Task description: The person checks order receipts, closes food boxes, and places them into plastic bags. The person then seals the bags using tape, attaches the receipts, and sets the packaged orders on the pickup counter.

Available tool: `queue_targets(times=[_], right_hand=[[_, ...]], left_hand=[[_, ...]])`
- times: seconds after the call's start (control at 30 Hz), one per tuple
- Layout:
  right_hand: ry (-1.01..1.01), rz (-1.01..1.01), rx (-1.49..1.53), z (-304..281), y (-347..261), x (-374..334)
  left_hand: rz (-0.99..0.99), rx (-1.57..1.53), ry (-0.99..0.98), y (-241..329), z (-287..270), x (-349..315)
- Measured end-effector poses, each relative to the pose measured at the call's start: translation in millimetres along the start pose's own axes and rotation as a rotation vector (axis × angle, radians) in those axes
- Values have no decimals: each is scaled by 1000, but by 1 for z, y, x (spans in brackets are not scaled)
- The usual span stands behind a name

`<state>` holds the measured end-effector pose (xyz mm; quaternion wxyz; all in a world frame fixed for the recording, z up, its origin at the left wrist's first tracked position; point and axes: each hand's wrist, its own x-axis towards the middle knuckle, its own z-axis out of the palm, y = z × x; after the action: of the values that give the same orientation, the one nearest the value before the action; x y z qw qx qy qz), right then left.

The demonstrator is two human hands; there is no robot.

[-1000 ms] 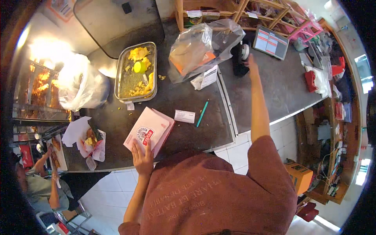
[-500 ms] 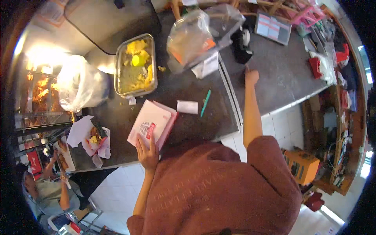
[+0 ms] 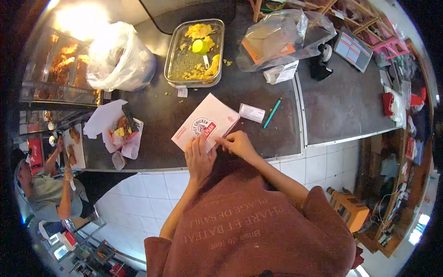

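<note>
A pale pink cardboard food box (image 3: 217, 113) with a printed lid lies closed at the near edge of the dark table. My left hand (image 3: 200, 157) rests on its near side, fingers stretched over the lid. Beside it, my right hand (image 3: 238, 145) has thumb and fingertips pinched together at the box's near right edge. Whatever those fingers hold, if anything, is too small to make out. Just past the box lie a white printed slip (image 3: 252, 112) and a teal pen (image 3: 272, 113).
Beyond the box stands a glass tray (image 3: 171, 69) of yellow food with a green scoop (image 3: 200, 46). To the left are a bag-lined tub (image 3: 120, 60) and an open food wrapper (image 3: 104, 121). A plastic bag (image 3: 272, 41), black device (image 3: 320, 69) and tablet (image 3: 353, 50) lie far right. Another person works at left.
My right hand has come back from beside the black device to the box's edge. The box has turned clockwise and shifted right in view. My view has swung too.
</note>
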<state>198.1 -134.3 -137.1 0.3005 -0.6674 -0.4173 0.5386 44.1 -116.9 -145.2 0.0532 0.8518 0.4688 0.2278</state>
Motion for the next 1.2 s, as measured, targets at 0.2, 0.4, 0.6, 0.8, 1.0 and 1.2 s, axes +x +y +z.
queue_targets(times=[0.2,0.4,0.6,0.8,1.0,1.2], right_hand=[[158,-202,-194,3,40,29],[625,-147,-476,-41,17,16],[730,-61,-511,-72,55,40],[397,-288,263,-81,37,53],[-341,-269,748,-62,-49,25],[-284,-548,-543,-26,-13,76]], left_hand=[[106,154,-136,7,-14,11],[131,-12,-106,-3,-32,25],[-39,-37,-246,-12,-37,61],[-240,-244,-151,-36,-65,44],[-356,-202,100,-43,-139,21],[-167,-208,81,-28,-132,44]])
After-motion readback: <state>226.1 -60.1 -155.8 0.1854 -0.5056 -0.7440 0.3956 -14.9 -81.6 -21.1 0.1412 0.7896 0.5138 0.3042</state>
